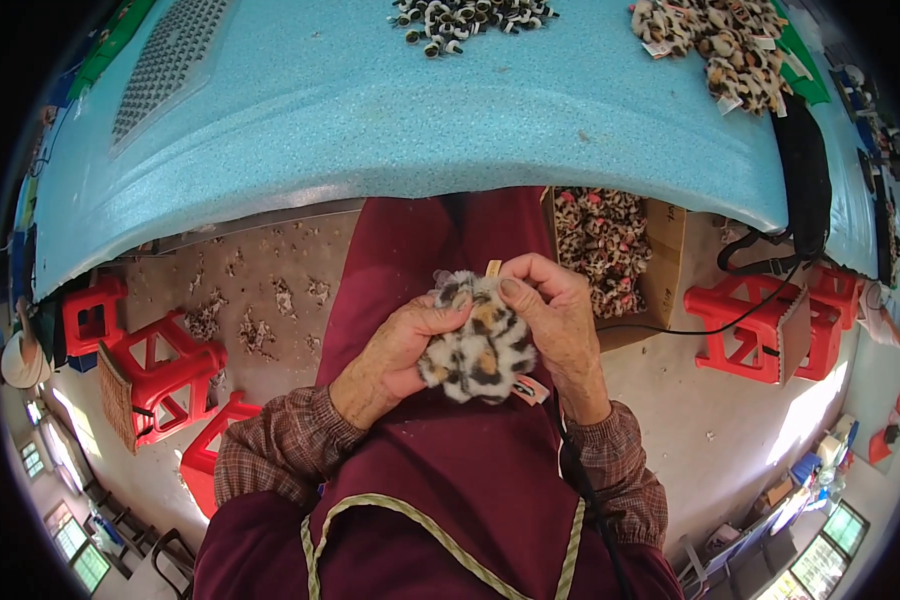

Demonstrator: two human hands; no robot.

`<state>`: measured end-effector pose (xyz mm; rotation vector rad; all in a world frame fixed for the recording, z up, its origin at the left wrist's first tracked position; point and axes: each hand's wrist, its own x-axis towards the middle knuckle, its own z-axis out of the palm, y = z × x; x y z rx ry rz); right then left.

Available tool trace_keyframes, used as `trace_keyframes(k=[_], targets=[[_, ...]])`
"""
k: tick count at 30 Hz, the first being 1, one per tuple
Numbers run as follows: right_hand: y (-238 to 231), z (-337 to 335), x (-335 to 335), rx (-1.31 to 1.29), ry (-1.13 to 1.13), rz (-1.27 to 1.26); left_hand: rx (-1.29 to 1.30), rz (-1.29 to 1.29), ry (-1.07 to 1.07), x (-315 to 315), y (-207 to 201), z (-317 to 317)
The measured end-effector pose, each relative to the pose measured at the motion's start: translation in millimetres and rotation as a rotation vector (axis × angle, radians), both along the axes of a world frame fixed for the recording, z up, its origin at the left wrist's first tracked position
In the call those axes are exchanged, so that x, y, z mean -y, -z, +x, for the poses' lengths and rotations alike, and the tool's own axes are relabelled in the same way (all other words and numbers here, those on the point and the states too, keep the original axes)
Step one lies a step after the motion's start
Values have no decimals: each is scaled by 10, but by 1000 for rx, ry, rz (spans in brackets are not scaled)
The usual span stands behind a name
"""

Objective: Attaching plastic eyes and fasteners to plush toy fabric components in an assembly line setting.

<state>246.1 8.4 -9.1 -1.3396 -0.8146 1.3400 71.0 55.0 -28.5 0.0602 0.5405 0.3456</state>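
Observation:
Over my lap I hold a small leopard-spotted plush piece (478, 345), white with black and tan patches. My left hand (402, 342) grips its left side, thumb lying across the fur. At its upper right my right hand (558, 318) pinches the edge, thumb against curled forefinger, beside a small yellowish tab (493, 268). A pale label (531, 390) sticks out at the lower right of the plush. The fingers behind the fur are hidden.
A blue-covered table (420, 130) spans the front, bearing small black-and-white parts (460, 22), more spotted plush pieces (740, 50) and a studded sheet (170, 65). Below it, a cardboard box (667, 250) holds spotted pieces. Red stools (160, 365) flank me; scraps (255, 332) litter the floor.

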Motion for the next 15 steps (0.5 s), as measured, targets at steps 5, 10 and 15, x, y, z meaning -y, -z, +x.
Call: trace_keyframes(k=[5, 10, 15], targets=[[-126, -29, -7, 183, 78, 47, 24, -30, -16, -18, -116, 52], [-146, -59, -12, 192, 141, 58, -133, 81, -21, -7, -158, 86], [-159, -16, -22, 124, 138, 27, -99, -8, -39, -49, -239, 136]])
